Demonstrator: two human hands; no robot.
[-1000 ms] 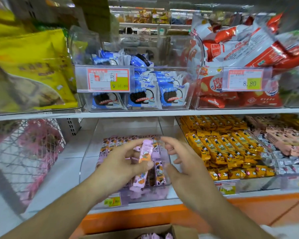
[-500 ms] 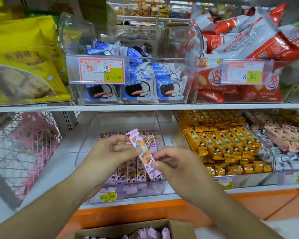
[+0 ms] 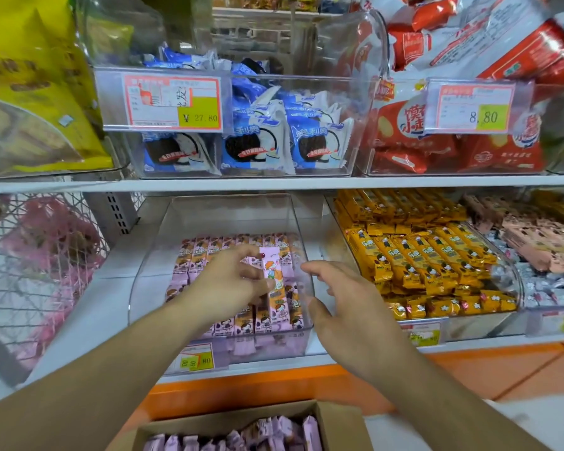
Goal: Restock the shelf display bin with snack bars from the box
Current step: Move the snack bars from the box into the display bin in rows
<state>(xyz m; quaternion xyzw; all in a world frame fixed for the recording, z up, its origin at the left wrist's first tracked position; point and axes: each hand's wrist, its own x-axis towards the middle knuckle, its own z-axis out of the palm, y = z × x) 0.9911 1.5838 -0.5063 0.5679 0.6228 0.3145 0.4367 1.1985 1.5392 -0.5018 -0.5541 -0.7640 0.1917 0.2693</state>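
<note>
A clear display bin on the lower shelf holds rows of pink-and-purple snack bars. My left hand reaches into the bin and pinches one pink snack bar that lies lengthwise over the rows near the bin's right side. Beside it, at the bin's right wall, hovers my right hand with fingers loosely spread and nothing in them. A cardboard box at the bottom edge holds several more purple bars.
A neighbouring bin with yellow bars stands to the right. Above, the upper shelf carries bins of blue cookie packs and red packs. A wire basket sits at the left.
The right hand has let go of the pink bar and drawn off to the right. The left hand has carried the bar down onto the rows in the bin.
</note>
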